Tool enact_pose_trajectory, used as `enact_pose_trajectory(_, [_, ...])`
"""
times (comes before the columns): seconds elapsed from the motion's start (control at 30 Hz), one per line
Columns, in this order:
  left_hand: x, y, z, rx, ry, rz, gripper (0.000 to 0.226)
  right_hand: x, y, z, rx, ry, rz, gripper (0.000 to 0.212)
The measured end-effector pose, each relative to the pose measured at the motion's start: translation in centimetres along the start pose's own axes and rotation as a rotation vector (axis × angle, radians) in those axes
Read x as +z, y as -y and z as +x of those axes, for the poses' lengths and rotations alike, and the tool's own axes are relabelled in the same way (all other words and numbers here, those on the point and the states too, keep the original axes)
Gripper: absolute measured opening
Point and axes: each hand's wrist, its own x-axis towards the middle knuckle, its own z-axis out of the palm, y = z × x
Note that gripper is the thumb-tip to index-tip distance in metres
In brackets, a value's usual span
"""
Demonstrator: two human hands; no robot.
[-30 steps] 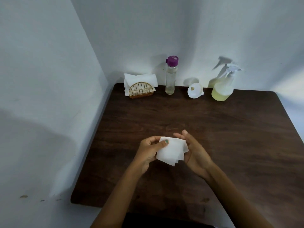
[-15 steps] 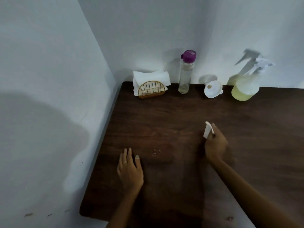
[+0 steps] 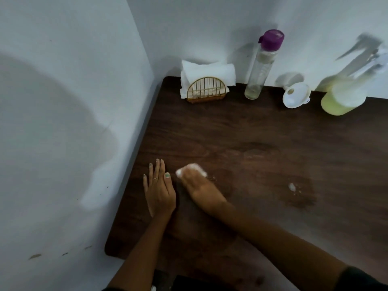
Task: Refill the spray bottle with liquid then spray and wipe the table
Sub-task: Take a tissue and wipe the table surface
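My right hand (image 3: 199,185) presses a folded white napkin (image 3: 196,168) onto the dark wooden table (image 3: 252,143); most of the napkin is hidden under the fingers, and the hand is blurred. Just left of it my left hand (image 3: 158,190) lies flat on the table with straight fingers. At the back right stands the spray bottle (image 3: 344,95) with yellow-green liquid, blurred. A tall clear bottle with a purple cap (image 3: 262,66) stands at the back, nearly empty. A white funnel (image 3: 296,97) lies between the two bottles. Wet droplets (image 3: 292,187) sit on the table to the right.
A gold wire napkin holder (image 3: 206,89) with white napkins stands at the back left corner. White walls close in the table on the left and at the back. The table's front left corner (image 3: 109,250) is near my left forearm.
My right hand has moved left and down with the napkin, now pressed flat on the table beside my left hand. The left hand stays flat. The view has shifted.
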Motion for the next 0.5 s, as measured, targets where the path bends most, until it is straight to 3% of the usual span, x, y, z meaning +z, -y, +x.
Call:
enact_pose_trajectory(0.07, [0.0, 0.0, 0.0, 0.009, 0.008, -0.006, 0.062, 1.7, 0.5, -1.3, -0.233, 0.055, -0.096, 0.043])
enact_pose_trajectory(0.17, [0.0, 0.0, 0.0, 0.012, -0.003, -0.020, 0.062, -0.3, -1.7, -2.0, -0.350, 0.230, -0.063, 0.045])
enact_pose_trajectory(0.23, [-0.1, 0.0, -0.1, 0.014, -0.016, -0.029, 0.062, -2.6, -3.9, -2.2, -0.312, 0.191, 0.039, 0.044])
enact_pose_trajectory(0.3, [-0.1, 0.0, -0.1, 0.020, -0.023, -0.026, 0.061, -5.3, -7.4, -2.3, -0.207, 0.027, 0.068, 0.040])
enact_pose_trajectory(0.5, [0.1, -0.1, 0.0, 0.032, -0.030, -0.020, 0.060, -11.5, -16.9, -4.4, 0.530, -0.186, -0.211, 0.039])
